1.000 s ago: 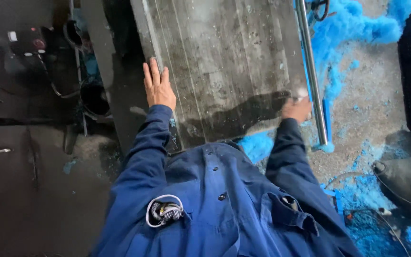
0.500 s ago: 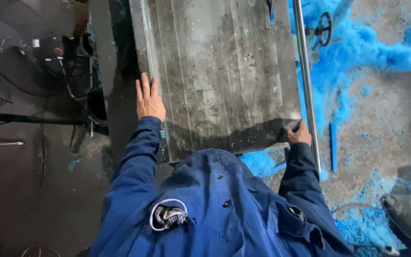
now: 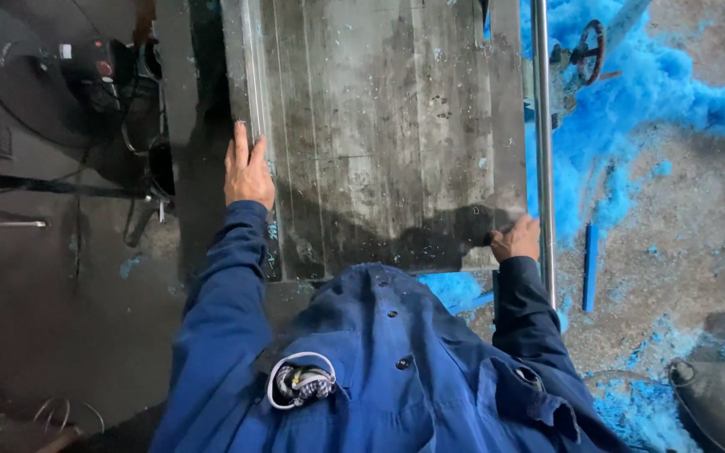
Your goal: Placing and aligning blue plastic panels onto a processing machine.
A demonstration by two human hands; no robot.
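A long grey metal table (image 3: 388, 126) with lengthwise grooves and blue specks runs away from me. My left hand (image 3: 247, 170) lies flat, fingers together, on its left edge rail. My right hand (image 3: 516, 239) curls around the table's near right corner, just beside a shiny vertical steel rod (image 3: 543, 143). Both arms wear dark blue work sleeves. A rolled glove sits in my chest pocket (image 3: 302, 382).
Blue powder or fluff (image 3: 665, 92) covers the floor at the right, around a small handwheel valve (image 3: 585, 52). A blue bar (image 3: 591, 267) lies on the floor. A dark fan and cables (image 3: 86, 75) stand at the left. A grey sack (image 3: 719, 398) sits bottom right.
The view has shifted so the table sits more centred. My right hand slid down the table's right edge from beside the rod to the near corner. My left hand stays on the left rail.
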